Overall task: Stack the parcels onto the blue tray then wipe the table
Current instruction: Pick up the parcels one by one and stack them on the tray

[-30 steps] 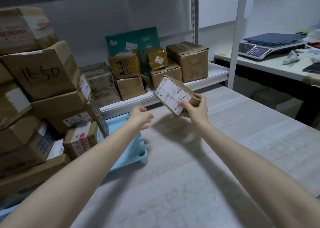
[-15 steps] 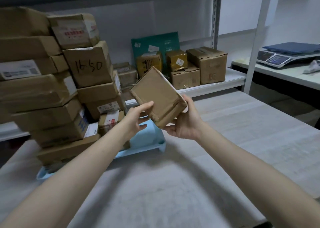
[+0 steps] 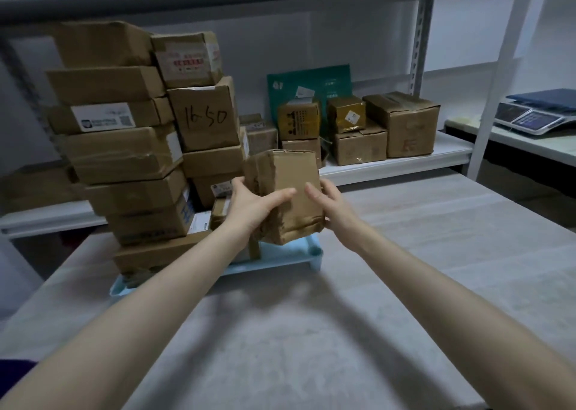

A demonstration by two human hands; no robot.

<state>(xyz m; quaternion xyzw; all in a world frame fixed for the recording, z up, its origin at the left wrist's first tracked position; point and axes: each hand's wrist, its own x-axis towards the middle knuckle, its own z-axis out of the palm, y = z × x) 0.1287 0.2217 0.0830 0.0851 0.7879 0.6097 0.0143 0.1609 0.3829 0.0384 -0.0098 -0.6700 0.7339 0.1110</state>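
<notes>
**Head view: parcel in both hands above the tray's free corner**

Finding. A crumpled brown cardboard parcel (image 3: 290, 197) is held upright, clear of any surface, above the near right corner of the blue tray (image 3: 307, 253). The left hand (image 3: 249, 205) grips its torn left side with the thumb laid across the near face. The right hand (image 3: 335, 207) clamps the right edge, thumb likewise on the near face. The hands are apart, one on each side, both closed on the parcel.

Surroundings. A tall stack of parcels (image 3: 140, 160) fills the left and middle of the tray, several tiers high and unevenly aligned. The only bare tray floor visible is the right end, directly below the held parcel. The table (image 3: 327, 331) spreads pale in front of the tray. A shelf (image 3: 405, 163) behind holds other cartons (image 3: 402, 125); a weighing scale (image 3: 530, 116) stands on a separate bench far right.

Assessment. The step in hand is placing. Stacking appears well advanced; wiping is not begun, and no cloth is in view.

Recommendation. Lower the parcel onto the bare right end with a broad face down, not on end; the card looks soft and would likely topple upright. Keep it inside the rim and just beside the stack without nudging it, since a knock to the lower tiers could bring the column down. Release only once it sits flat.
</notes>
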